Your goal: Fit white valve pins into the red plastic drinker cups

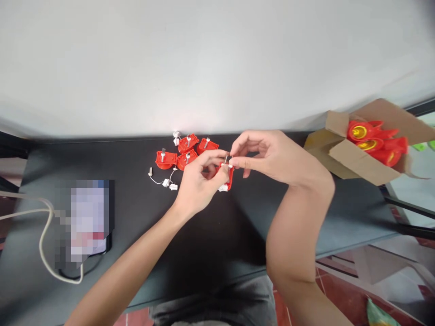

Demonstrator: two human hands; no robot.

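Over the black table [210, 242], my left hand [200, 182] was grasping the red part [231, 178], whose thin pin [226, 159] pointed up in my view, slightly tilted. My right hand's [267, 153] fingertips were just to its right; whether they pinched something, I could not tell.

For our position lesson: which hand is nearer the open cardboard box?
Right. The right hand is left of the cardboard box, apart from it; the left hand is farther left, holding a red plastic piece.
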